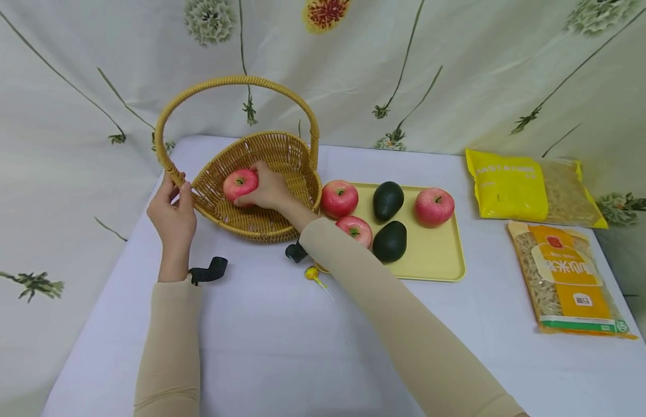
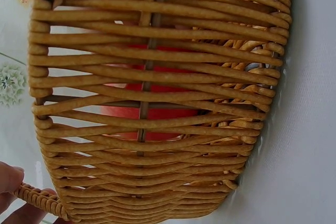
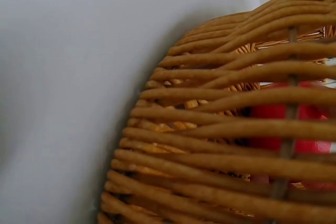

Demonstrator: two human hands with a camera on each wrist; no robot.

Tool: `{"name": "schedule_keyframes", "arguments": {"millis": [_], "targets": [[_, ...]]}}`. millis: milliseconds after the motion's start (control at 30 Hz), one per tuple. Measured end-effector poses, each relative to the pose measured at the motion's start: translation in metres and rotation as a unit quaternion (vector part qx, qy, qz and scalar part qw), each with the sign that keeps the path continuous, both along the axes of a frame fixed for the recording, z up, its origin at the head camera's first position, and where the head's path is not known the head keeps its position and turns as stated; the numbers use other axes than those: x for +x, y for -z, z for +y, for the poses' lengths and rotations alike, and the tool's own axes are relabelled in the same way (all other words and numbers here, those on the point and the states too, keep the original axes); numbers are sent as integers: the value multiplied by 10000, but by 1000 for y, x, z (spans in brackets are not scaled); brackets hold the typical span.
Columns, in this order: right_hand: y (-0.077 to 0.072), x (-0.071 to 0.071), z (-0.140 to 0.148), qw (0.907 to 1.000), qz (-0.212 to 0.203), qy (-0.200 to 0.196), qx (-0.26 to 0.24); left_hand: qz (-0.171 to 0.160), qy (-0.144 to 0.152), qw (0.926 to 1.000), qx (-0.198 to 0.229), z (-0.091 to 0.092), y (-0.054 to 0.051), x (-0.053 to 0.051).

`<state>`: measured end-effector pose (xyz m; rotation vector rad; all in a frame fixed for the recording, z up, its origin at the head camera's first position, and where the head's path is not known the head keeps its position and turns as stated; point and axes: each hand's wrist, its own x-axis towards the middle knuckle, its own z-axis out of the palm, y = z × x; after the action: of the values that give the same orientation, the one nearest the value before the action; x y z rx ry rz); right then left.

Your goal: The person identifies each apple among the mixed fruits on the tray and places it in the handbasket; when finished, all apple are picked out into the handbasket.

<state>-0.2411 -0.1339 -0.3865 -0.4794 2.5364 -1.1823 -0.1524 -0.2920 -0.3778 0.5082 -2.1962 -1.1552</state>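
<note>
A wicker basket (image 1: 255, 231) with a tall arched handle stands at the left of the table. My left hand (image 1: 173, 217) grips the lower left end of that handle; in the left wrist view, fingertips (image 2: 9, 178) show around it. Inside the basket, my right hand (image 1: 271, 188) holds a red apple (image 1: 240, 185) between fingers and thumb. Through the weave, the wrist views show the red of the apple (image 2: 152, 114), partly hidden by the strands. A yellow tray (image 1: 432, 255) beside the basket bears several apples and two dark green avocados (image 1: 388, 201). My right forearm partly covers the tray.
A yellow pasta bag (image 1: 510, 185) and an orange-labelled grain bag (image 1: 573, 278) lie at the right. A yellow lollipop (image 1: 312, 273) lies in front of the basket. Black wrist mounts (image 1: 210, 271) stick out from the sleeves. A flowered cloth (image 1: 432, 69) hangs behind.
</note>
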Motion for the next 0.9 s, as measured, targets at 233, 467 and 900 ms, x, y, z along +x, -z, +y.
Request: {"name": "schedule_keyframes", "arguments": {"millis": [233, 467, 900], "targets": [[-1, 1, 1, 9999, 41, -128, -62, -12, -3, 10000, -41, 1, 0, 1], [-1, 1, 0, 9998, 203, -38, 62, 85, 1, 9999, -67, 1, 0, 1], [0, -1, -1, 9984, 363, 177, 403, 159, 35, 9998, -99, 1, 1, 1]]}}
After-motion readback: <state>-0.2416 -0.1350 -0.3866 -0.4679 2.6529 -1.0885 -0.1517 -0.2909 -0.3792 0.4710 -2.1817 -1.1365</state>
